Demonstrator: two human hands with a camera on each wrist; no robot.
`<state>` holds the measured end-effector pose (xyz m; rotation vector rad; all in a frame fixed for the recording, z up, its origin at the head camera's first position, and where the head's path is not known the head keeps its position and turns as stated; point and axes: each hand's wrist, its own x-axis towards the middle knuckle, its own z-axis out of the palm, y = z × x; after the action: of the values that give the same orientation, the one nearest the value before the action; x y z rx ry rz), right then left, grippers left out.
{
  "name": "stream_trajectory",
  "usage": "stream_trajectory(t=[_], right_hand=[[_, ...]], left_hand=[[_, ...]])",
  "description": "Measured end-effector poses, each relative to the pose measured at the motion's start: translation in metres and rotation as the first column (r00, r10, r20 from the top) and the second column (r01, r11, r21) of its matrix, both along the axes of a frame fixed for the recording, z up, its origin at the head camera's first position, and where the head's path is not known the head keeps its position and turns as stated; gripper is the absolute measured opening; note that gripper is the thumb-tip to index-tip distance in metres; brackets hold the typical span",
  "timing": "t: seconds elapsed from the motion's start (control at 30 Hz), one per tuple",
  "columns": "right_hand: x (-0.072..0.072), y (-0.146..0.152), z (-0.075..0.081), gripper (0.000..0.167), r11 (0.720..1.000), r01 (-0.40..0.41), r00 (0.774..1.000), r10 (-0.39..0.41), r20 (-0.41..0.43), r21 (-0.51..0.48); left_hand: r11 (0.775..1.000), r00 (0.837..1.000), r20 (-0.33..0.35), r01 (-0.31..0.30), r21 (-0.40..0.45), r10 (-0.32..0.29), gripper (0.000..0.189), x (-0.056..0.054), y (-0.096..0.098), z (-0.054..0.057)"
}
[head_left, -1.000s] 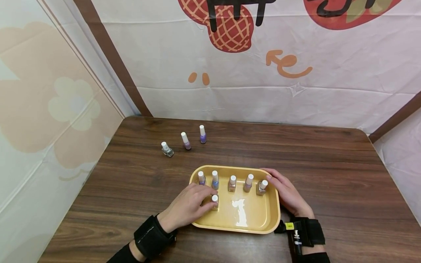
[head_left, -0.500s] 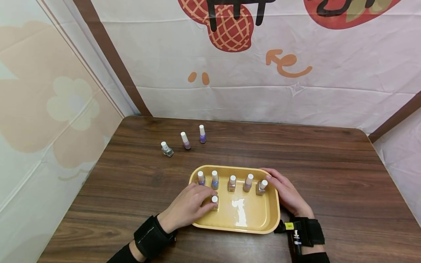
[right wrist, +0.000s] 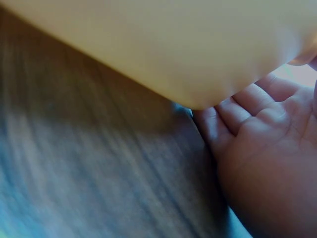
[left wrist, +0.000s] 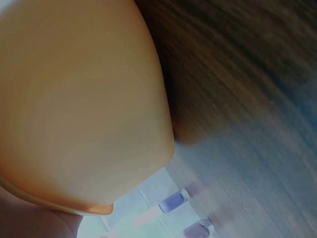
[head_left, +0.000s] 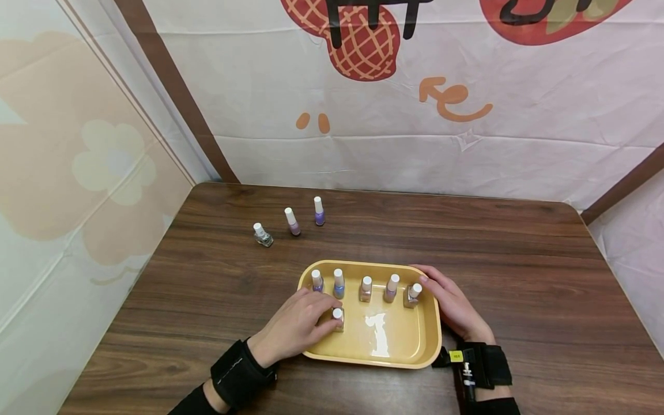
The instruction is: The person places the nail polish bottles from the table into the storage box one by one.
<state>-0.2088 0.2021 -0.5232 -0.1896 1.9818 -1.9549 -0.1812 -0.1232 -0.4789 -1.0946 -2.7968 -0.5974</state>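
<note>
Inside the yellow tray [head_left: 358, 349], six small white-capped nail-polish bottles [head_left: 365, 290].

This looks like a small screened-off booth, though whether it stands in a home, a shop or a studio cannot be told. A creased white cloth [head_left: 363, 164] with red and orange cartoon prints hangs behind the wood-grain desk [head_left: 508, 248], and a pale sheet [head_left: 41, 276] with 1 large flower closes the left side.
</note>
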Motion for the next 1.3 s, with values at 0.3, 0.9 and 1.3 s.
stream_trajectory(t=[0.3, 0.9, 1.3], right_hand=[[-0.0006, -0.0008, -0.0004, 0.050, 1.000, 0.012, 1.000, -0.012, 0.018, 0.015], [-0.0009, -0.0016, 0.0010, 0.051, 0.999, 0.022, 0.999, -0.023, 0.031, 0.033], [-0.0003, -0.0015, 0.0018, 0.051, 0.999, 0.018, 1.000, -0.019, 0.022, 0.043]], left_hand=[[1.000, 1.000, -0.005, -0.003, -0.010, 0.002, 0.018, -0.0003, -0.0003, -0.0007], [1.000, 1.000, 0.024, -0.012, -0.001, 0.012, 0.019, -0.0002, -0.0013, -0.0009], [0.999, 0.998, 0.068, -0.009, 0.041, 0.006, 0.024, 0.0010, -0.0033, 0.0019]])
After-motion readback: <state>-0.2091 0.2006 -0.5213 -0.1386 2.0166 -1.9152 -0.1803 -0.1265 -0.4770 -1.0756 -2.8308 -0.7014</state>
